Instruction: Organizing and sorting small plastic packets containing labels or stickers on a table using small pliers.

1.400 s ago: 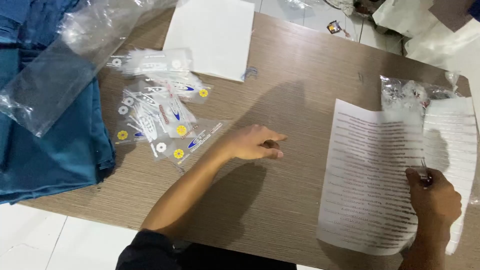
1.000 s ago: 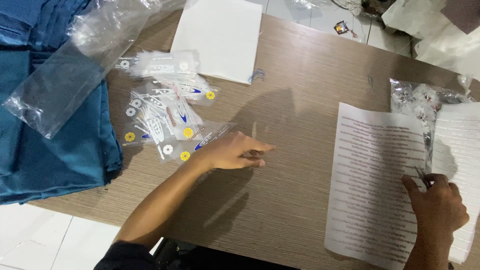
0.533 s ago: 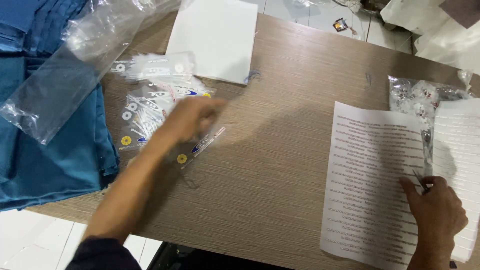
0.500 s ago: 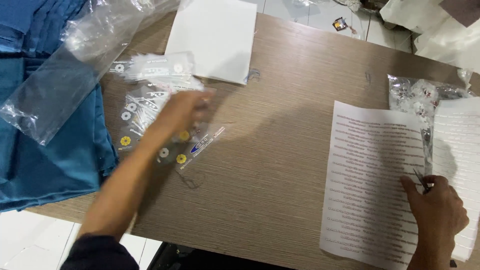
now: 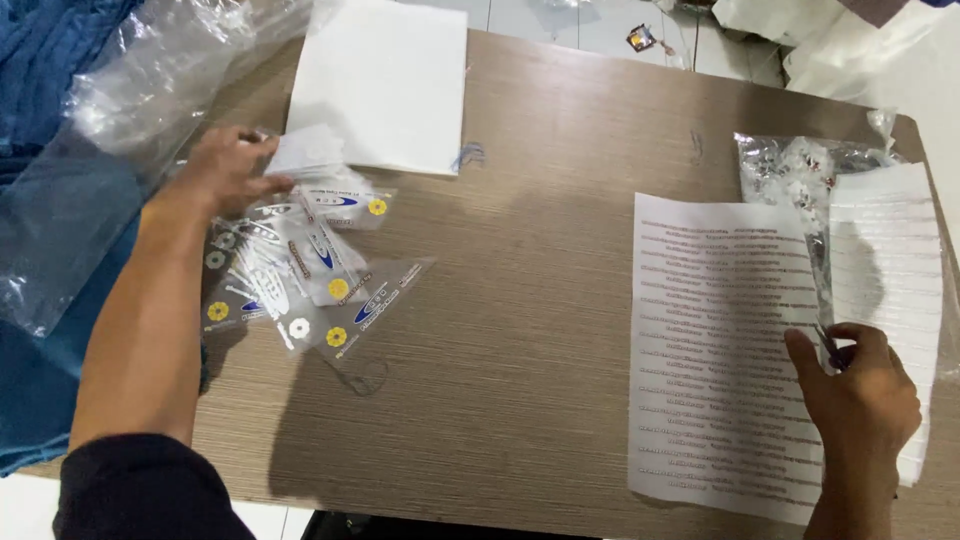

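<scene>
Left hand (image 5: 222,168) rests at the top of the clear packets (image 5: 300,270) heaped at the bench (image 5: 520,330) left edge, fingers pinching one, I think. Right hand (image 5: 862,385) lies curled on the printed sheet (image 5: 720,350), holding a thin pen-like object (image 5: 828,345).

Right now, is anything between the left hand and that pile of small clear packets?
Nothing visible. The left hand already rests on the top of the packet pile, fingers touching the uppermost white packet. The right hand holds a pen on the printed sheet, far across the table.

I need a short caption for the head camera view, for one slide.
Left hand picks at small clear packets on a wooden table; right hand holds a pen on printed sheets.
</scene>
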